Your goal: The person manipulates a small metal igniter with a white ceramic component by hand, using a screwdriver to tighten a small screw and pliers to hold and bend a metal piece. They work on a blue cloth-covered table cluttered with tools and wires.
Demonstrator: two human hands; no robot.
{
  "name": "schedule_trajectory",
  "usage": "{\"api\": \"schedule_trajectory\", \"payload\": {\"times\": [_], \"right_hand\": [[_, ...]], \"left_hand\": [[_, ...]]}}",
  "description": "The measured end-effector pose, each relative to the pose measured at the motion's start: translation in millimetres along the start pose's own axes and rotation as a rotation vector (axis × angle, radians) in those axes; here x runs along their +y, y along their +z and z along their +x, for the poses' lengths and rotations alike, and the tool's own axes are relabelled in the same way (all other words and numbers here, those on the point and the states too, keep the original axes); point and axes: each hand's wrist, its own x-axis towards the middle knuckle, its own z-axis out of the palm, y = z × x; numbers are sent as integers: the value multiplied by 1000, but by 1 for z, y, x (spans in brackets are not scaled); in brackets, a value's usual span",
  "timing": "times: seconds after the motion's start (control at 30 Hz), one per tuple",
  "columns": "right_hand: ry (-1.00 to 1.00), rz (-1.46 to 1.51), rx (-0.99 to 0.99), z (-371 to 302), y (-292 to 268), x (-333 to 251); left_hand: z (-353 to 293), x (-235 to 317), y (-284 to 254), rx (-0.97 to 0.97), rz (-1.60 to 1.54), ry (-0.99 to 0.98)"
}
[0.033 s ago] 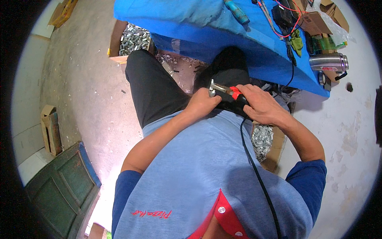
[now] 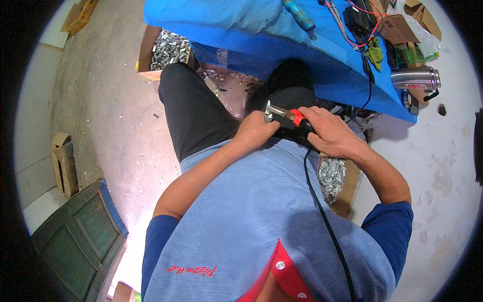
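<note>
Blue tablecloth (image 2: pixel 231 35), metal piece (image 2: pixel 268 118) in left fingers (image 2: pixel 273 127) (tool (image 2: pixel 298 118) beside)

A small silvery-grey piece (image 2: pixel 268 118), short and narrow, is held roughly upright by the fingers of the left hand (image 2: pixel 255 131); its lower part is hidden by them. A hand tool (image 2: pixel 298 118) with a dark grip, a red band and a flat metal tip is gripped in the right hand (image 2: pixel 331 132). The tool is pointed leftward, its tip apparently set against the piece. From the grip, a black cord (image 2: pixel 322 210) is trailed downward.
</note>
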Motion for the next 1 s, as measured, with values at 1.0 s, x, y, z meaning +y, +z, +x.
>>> {"api": "schedule_trajectory", "payload": {"times": [1.0], "right_hand": [[-133, -607, 350, 27, 48, 15]], "left_hand": [[7, -14, -3, 34, 73, -85]]}}
